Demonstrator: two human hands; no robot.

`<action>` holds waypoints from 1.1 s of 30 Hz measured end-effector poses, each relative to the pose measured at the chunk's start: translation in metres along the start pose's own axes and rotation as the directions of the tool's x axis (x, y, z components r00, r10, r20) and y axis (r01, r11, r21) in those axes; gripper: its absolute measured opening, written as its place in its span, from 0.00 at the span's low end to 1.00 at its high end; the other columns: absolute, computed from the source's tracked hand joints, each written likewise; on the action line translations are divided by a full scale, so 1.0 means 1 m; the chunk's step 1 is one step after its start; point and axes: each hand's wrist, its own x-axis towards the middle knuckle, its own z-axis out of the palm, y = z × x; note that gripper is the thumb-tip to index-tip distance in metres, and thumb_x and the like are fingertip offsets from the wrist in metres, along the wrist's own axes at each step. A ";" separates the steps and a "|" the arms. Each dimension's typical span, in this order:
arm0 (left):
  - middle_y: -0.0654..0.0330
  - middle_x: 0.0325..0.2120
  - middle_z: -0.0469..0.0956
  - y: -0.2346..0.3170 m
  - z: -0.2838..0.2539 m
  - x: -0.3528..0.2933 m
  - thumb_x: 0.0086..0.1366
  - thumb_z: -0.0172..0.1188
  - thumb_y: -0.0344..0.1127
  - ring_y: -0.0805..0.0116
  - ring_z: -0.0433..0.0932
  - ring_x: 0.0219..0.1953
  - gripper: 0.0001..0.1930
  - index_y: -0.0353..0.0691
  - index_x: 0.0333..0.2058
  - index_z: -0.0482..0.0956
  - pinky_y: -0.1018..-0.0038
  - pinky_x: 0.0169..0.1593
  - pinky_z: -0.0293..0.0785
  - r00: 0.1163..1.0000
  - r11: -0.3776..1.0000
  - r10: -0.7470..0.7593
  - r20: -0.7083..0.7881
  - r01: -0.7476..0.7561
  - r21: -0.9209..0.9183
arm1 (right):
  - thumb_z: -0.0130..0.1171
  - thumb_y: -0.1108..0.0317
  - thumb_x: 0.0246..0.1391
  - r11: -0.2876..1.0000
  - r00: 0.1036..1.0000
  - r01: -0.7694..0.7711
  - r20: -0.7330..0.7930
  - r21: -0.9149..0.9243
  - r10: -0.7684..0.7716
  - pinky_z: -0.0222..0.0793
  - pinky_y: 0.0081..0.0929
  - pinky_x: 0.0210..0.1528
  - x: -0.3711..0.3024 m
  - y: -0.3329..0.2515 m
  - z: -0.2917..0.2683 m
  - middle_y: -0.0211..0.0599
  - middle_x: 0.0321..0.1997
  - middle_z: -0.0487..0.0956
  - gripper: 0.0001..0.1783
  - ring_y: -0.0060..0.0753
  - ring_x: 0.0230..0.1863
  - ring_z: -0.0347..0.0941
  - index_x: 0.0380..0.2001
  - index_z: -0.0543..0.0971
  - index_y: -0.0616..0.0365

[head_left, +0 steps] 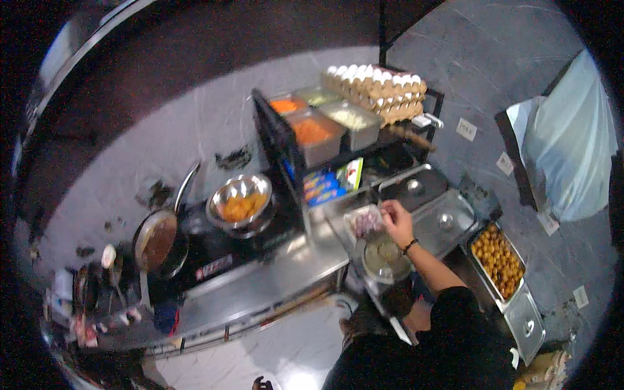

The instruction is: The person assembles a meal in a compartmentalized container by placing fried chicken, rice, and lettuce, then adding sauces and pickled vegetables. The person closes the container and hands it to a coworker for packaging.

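My right hand (396, 220), with a dark band at the wrist, is over the right-hand counter. Its fingers are bent together in a pinch at the edge of a white container (354, 223) of chopped purple-red pieces, perhaps onion. Blur hides what the fingertips hold. Just below the hand sits a round clear bowl (385, 260) with pale contents. Beside the wrist are metal pan lids (448, 221). At the bottom edge, dark fingertips (262, 383) show, seemingly my left hand; most of it is cut off, and its grip is unclear.
A steel bowl of orange food (240, 207) and a tilted pan with brown contents (156, 242) stand on the left cooktop. A shelf holds metal tubs of shredded vegetables (315, 133) and stacked egg trays (377, 91). To the right are a tray of small brown balls (497, 260) and a plastic bag (572, 143).
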 end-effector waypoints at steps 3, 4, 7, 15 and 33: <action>0.60 0.22 0.79 -0.021 0.047 0.043 0.63 0.61 0.33 0.69 0.72 0.21 0.12 0.44 0.45 0.78 0.70 0.26 0.69 0.999 0.999 -0.037 0.003 0.037 0.000 | 0.61 0.65 0.51 0.869 0.999 0.040 -0.002 -0.493 -0.047 0.74 0.39 0.42 0.091 0.060 -0.002 0.48 0.39 0.79 0.18 0.48 0.36 0.77 0.44 0.72 0.63; 0.60 0.22 0.79 -0.026 0.058 0.050 0.63 0.62 0.34 0.69 0.71 0.21 0.12 0.44 0.45 0.78 0.70 0.25 0.68 0.996 0.997 -0.074 0.040 0.075 -0.008 | 0.62 0.63 0.51 0.778 0.998 0.057 0.020 -0.625 -0.057 0.73 0.42 0.43 0.120 0.087 0.005 0.50 0.41 0.78 0.22 0.50 0.38 0.76 0.46 0.71 0.64; 0.61 0.20 0.78 -0.068 0.079 0.026 0.62 0.62 0.34 0.72 0.69 0.18 0.11 0.44 0.44 0.78 0.71 0.22 0.66 0.988 0.990 -0.088 0.127 0.101 -0.097 | 0.66 0.55 0.48 0.706 0.912 -0.170 0.162 -0.688 0.378 0.71 0.46 0.50 0.193 0.114 0.044 0.58 0.48 0.77 0.32 0.57 0.48 0.75 0.51 0.70 0.64; 0.51 0.30 0.78 -0.152 0.078 -0.022 0.51 0.69 0.41 0.59 0.77 0.33 0.20 0.40 0.42 0.79 0.65 0.36 0.73 0.462 0.686 -0.697 0.549 0.652 0.323 | 0.60 0.59 0.54 0.610 0.860 -0.185 0.173 -0.771 0.480 0.70 0.43 0.49 0.248 0.182 0.070 0.56 0.46 0.78 0.24 0.54 0.48 0.75 0.48 0.73 0.66; 0.56 0.29 0.80 -0.289 0.147 0.281 0.59 0.54 0.54 0.53 0.81 0.35 0.19 0.45 0.33 0.80 0.56 0.39 0.77 0.525 0.955 -0.077 0.847 -0.204 0.213 | 0.62 0.73 0.49 0.794 0.858 -0.352 0.168 -0.497 0.485 0.69 0.33 0.42 -0.077 -0.260 -0.016 0.45 0.35 0.81 0.16 0.38 0.35 0.75 0.44 0.77 0.65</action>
